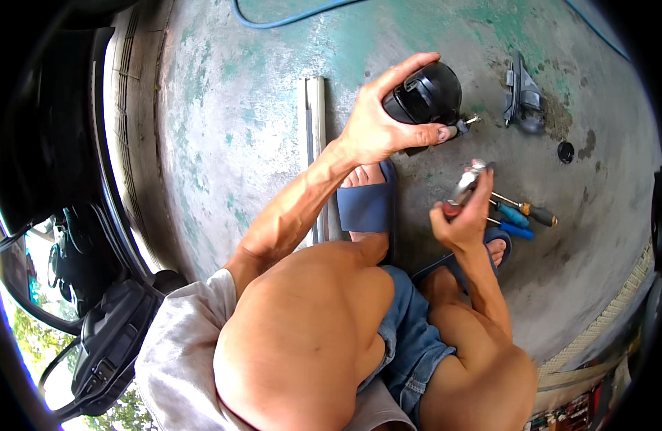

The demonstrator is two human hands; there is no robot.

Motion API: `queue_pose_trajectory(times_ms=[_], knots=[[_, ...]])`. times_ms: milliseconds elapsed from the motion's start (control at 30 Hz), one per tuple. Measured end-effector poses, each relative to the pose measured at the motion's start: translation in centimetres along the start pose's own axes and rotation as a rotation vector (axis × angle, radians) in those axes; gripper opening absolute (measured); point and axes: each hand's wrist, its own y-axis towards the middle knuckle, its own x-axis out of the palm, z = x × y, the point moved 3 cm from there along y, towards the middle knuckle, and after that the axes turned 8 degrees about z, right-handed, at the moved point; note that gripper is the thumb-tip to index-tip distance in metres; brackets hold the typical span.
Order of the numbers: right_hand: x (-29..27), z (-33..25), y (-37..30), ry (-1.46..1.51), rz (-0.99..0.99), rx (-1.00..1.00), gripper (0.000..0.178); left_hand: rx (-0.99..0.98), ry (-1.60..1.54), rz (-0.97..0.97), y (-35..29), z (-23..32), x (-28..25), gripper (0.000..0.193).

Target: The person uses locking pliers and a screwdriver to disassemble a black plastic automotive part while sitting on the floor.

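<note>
My left hand (378,126) is closed around a glossy black domed part (435,93), fingers over its far side and thumb along its near side. A thin metal stud (473,119) sticks out beside the thumb tip. To the right and nearer to me, my right hand (466,223) is wrapped round a silver hand tool with a red grip (466,185). Motion blurs the tool, and its exact kind cannot be made out. It is apart from the black part.
Screwdrivers (536,214) lie on the worn floor beside my right foot. Farther right are a grey-black bracket-like part (521,97) and a small black cap (565,151). A pale metal rail (313,118) lies left of my sandal (363,208). A blue hose (288,21) curves along the far side.
</note>
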Motion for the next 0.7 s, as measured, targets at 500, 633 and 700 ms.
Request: queue_pose_trajectory(times_ms=[500, 633, 700], knots=[[-7.0, -5.2, 6.1, 1.564, -0.459, 0.767, 0.102, 0.556, 0.438, 0.132, 0.0, 3.7, -2.3, 0.087], [-5.0, -3.4, 2.4, 1.08, -0.434, 1.098, 0.083, 0.624, 0.545, 0.135, -1.0, 4.9, -2.2, 0.083], [-5.5, -4.6, 3.0, 0.647, -0.52, 0.867, 0.073, 0.695, 0.647, 0.139, -1.3, 5.4, -2.4, 0.091]])
